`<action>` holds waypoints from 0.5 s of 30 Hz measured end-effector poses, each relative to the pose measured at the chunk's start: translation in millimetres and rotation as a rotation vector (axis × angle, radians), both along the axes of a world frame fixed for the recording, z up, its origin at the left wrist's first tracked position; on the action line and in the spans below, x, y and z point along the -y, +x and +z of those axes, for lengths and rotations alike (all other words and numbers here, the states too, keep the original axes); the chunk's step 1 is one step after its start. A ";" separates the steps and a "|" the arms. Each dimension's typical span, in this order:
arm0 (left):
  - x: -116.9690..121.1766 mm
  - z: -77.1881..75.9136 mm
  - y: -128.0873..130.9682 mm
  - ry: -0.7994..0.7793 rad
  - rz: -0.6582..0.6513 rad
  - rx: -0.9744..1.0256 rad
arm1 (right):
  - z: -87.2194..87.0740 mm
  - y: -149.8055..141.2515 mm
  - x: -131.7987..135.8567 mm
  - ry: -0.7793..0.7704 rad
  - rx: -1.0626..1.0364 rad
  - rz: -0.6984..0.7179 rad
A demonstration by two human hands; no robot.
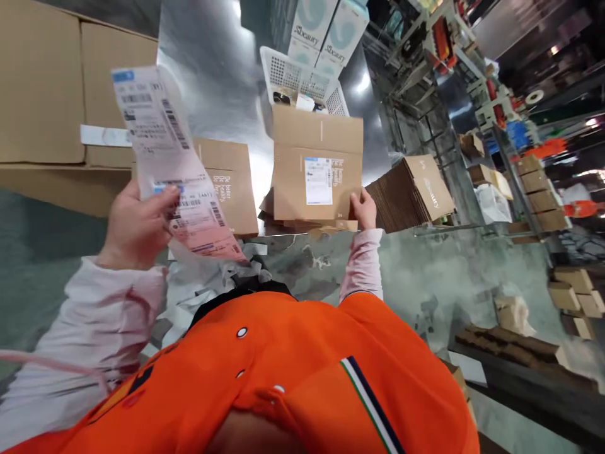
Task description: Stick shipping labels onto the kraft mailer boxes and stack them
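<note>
My left hand (139, 221) is closed on a strip of printed shipping labels (165, 145), its thumb pressed across the paper. The strip hangs down to the right, and its lower end curls. At the lower right corner of a flattened cardboard box (290, 183), my right hand (363, 209) grips the edge; some of its fingers are hidden. A white shipping label (319, 181) lies on that box, beside printed white lettering. More flat cardboard shows beneath it. Another flat cardboard box (236, 189) lies to the left, partly behind the label strip.
Behind the box stands a white plastic basket (278, 66) with small items, beside white-and-teal product boxes (309, 31). A stack of folded cartons (401, 192) leans at the right. A large carton (40, 82) fills the left side of the metal table (208, 69).
</note>
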State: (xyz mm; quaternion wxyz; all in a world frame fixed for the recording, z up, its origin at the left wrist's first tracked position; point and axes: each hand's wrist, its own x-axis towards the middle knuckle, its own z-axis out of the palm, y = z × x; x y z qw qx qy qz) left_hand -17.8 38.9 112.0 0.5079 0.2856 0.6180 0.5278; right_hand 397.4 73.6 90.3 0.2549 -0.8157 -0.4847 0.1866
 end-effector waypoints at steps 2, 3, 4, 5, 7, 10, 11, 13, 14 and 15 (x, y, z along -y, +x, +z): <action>12.9 -4.4 9.3 0.030 -0.013 0.020 | 6.4 -15.1 1.4 -0.046 0.098 0.031; 19.6 -8.2 13.8 0.017 -0.030 0.021 | 2.6 -38.3 3.5 -0.044 0.037 0.131; 25.9 -12.3 17.9 -0.017 -0.063 0.014 | -4.9 -69.1 7.2 -0.039 -0.119 0.295; 31.4 -16.4 21.2 -0.061 -0.122 -0.002 | -14.9 -104.2 12.7 -0.068 -0.342 0.478; 39.1 -22.2 24.0 -0.126 -0.267 -0.048 | -36.7 -174.0 29.9 -0.078 -0.700 0.653; 42.9 -23.0 15.7 -0.070 -0.218 -0.043 | -55.4 -240.7 59.4 -0.101 -0.911 0.650; 43.3 -21.9 10.5 -0.052 -0.136 -0.021 | -56.0 -249.7 64.7 -0.150 -0.936 0.692; 45.2 -20.7 0.5 -0.071 -0.007 0.006 | -50.5 -254.7 62.4 -0.216 -0.965 0.804; 47.0 -21.4 -3.0 -0.099 0.010 0.002 | -45.7 -254.2 55.0 -0.211 -0.965 0.842; 49.3 -23.3 -4.9 -0.127 0.006 -0.015 | -40.5 -253.7 45.1 -0.190 -0.949 0.865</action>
